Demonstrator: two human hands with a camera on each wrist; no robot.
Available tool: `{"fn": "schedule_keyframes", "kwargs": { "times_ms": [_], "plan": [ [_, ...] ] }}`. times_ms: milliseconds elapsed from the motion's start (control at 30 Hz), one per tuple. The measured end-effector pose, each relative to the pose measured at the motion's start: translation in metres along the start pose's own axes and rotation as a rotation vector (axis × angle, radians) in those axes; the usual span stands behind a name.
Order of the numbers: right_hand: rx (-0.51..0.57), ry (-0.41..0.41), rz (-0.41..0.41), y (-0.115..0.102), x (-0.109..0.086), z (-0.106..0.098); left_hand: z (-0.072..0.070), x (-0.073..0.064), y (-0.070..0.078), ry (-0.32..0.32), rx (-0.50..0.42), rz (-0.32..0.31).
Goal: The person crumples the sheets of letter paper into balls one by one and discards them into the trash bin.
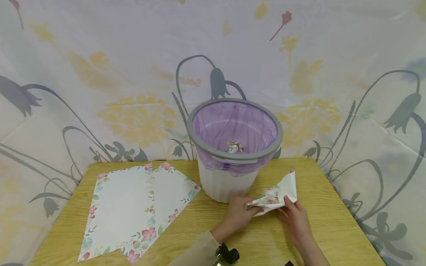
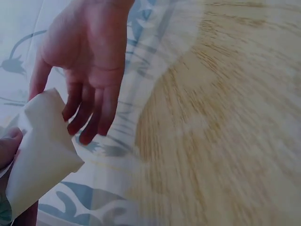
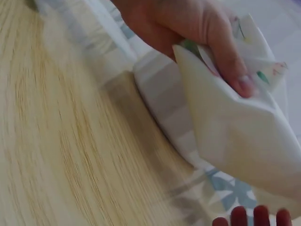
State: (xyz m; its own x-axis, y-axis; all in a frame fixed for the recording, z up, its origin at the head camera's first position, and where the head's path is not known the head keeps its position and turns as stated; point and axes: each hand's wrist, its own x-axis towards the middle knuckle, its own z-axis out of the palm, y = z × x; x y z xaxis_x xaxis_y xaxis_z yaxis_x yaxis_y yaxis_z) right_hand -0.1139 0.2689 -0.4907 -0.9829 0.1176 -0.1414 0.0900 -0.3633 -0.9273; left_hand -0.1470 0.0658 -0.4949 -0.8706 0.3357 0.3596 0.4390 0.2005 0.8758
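My left hand [image 1: 237, 214] grips a partly crumpled sheet of floral-bordered paper [image 1: 287, 186], pinching its bunched left end. In the right wrist view, the left thumb [image 3: 242, 84] presses on the folded white paper [image 3: 225, 127]. My right hand [image 1: 296, 220] is at the paper's lower right side, its thumb against the sheet. The left wrist view shows the right hand [image 2: 89, 61] palm on, its other fingers [image 2: 106, 110] loosely extended beside the paper [image 2: 42, 146]. Both hands are in front of and to the right of the bin.
A white bin [image 1: 216, 181] with a grey rim and purple liner [image 1: 213, 122] stands at the table's back; a crumpled paper piece [image 1: 235, 147] lies inside. Two overlapping floral-bordered sheets [image 1: 119, 210] lie on the wooden table [image 1: 186, 225] at left. A patterned curtain [image 1: 139, 55] hangs behind.
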Motion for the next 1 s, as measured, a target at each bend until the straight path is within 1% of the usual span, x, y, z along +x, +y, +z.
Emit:
{"fn": "schedule_keyframes", "kwargs": {
  "times_ms": [67,133,267,300,367,500,600,667,800,867,900,933,1000],
  "plan": [
    [-0.066,0.047,0.017,-0.002,0.0,-0.002,-0.001,-0.001,-0.001,0.001,0.018,0.043],
    [-0.106,0.052,-0.009,-0.004,0.001,-0.006,-0.003,-0.001,-0.002,-0.015,0.005,0.095],
    [-0.137,0.014,-0.143,-0.006,0.002,-0.015,-0.006,-0.002,-0.005,-0.051,0.003,0.211],
    [-0.132,0.007,-0.171,-0.006,0.002,-0.017,-0.007,-0.002,-0.006,-0.056,0.012,0.235],
    [-0.125,-0.003,-0.21,-0.006,0.001,-0.02,-0.009,-0.002,-0.007,-0.05,0.063,0.279],
    [-0.141,-0.031,-0.224,-0.004,0.0,-0.022,-0.012,-0.002,-0.008,-0.031,0.104,0.302],
    [-0.158,-0.059,-0.257,-0.001,0.001,-0.021,-0.014,-0.001,-0.007,-0.009,0.119,0.326],
    [-0.181,-0.073,-0.294,0.0,0.002,-0.02,-0.015,0.0,-0.007,0.006,0.143,0.386],
    [-0.255,-0.103,-0.347,0.002,0.003,-0.02,-0.016,0.0,-0.009,0.031,0.219,0.56],
    [-0.299,-0.111,-0.367,0.003,0.004,-0.02,-0.016,0.0,-0.009,0.043,0.249,0.624],
    [-0.311,-0.108,-0.378,0.003,0.004,-0.02,-0.016,0.0,-0.01,0.054,0.269,0.644],
    [-0.317,-0.103,-0.392,0.004,0.003,-0.019,-0.016,0.0,-0.01,0.057,0.274,0.649],
    [-0.326,-0.088,-0.425,0.005,0.003,-0.017,-0.015,-0.001,-0.01,0.057,0.238,0.621]
  ]
}}
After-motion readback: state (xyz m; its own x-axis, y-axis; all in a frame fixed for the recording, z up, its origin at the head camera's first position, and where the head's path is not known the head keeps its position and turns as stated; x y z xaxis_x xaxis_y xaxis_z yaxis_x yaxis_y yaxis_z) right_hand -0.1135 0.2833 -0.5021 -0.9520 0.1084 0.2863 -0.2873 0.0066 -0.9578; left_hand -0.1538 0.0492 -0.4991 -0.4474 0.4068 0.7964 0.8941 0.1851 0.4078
